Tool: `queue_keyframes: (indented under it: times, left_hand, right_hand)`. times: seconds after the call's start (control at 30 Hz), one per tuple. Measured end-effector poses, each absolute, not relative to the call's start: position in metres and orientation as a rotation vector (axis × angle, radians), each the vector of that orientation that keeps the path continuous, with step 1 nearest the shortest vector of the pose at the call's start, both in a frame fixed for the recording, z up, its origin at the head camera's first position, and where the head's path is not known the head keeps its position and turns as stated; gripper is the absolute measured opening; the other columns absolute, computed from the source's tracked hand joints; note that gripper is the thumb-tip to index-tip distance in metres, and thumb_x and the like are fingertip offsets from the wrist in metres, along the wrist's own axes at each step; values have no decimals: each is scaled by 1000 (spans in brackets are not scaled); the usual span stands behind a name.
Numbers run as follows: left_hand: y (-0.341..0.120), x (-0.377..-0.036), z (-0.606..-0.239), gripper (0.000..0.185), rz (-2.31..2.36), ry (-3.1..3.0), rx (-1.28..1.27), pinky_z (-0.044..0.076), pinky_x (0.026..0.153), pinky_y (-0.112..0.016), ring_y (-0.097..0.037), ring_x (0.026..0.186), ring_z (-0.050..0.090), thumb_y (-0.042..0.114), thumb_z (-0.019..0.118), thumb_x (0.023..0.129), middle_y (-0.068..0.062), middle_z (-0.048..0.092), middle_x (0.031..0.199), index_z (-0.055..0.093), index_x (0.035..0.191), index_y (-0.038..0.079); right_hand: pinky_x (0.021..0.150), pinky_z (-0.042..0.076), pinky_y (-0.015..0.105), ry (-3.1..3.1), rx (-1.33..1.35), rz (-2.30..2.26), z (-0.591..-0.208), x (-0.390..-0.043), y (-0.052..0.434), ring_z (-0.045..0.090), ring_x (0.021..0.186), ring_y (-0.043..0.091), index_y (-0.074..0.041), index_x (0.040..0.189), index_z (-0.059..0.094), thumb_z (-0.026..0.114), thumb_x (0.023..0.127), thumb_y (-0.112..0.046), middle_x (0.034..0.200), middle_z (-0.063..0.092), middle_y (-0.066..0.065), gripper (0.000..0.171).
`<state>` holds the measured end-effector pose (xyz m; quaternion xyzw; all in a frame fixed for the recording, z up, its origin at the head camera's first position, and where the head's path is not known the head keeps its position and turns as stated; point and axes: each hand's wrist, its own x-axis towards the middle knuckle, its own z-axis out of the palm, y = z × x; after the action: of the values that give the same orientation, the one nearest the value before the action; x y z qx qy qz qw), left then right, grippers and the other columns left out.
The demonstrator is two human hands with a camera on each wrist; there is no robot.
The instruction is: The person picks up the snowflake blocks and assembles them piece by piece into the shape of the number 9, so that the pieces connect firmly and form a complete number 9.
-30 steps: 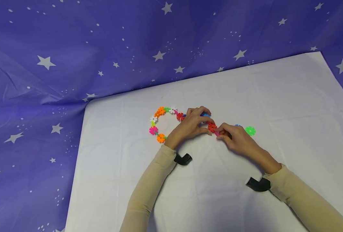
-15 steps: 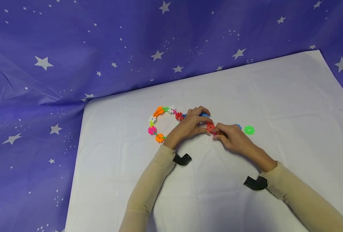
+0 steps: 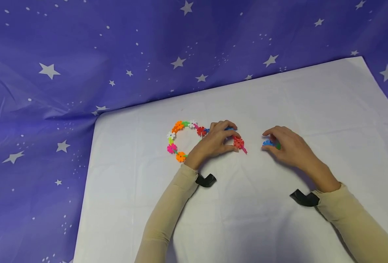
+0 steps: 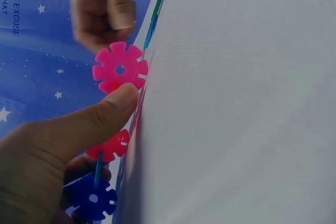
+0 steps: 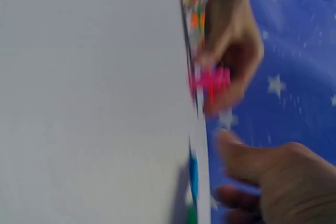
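A ring-like chain of interlocking flower discs (image 3: 172, 148) in several colours lies on the table. My left hand (image 3: 215, 141) is over its right part and pinches a red disc (image 3: 238, 142) between thumb and fingers. A pink disc (image 4: 120, 56) sticks out past the left thumb, slotted into the red one; a dark blue disc (image 4: 94, 199) shows below. My right hand (image 3: 287, 146), blurred in its wrist view, reaches over a loose blue disc (image 3: 267, 143) with thumb and fingers apart around it. A green disc (image 3: 278, 146) is partly hidden beneath that hand.
White cloth covers the table (image 3: 328, 120). A purple curtain (image 3: 141, 47) with stars hangs along its back and left sides. Black curved mounts stick out at the left cuff (image 3: 206, 180) and right cuff (image 3: 304, 198).
The right hand has let go of the pink disc at the chain's end and moved right, over the loose blue and green discs. The left hand stays at the red disc.
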<state>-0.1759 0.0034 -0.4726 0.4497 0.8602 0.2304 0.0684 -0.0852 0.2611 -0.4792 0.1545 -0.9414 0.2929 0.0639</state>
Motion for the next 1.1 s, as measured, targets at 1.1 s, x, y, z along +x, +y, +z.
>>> queue_keyframes:
  times: [1.1]
  left_hand:
    - [7,-177,-476,15,921,2509,1458,28,106,-38,-17,119,51,28,80,82,1,66,111,78,96,21]
  right_hand:
    - [57,48,24,-2768,284,2023,-482,-75,232,62,63,18,2,117,55,65,94,-11,81,70,12,28]
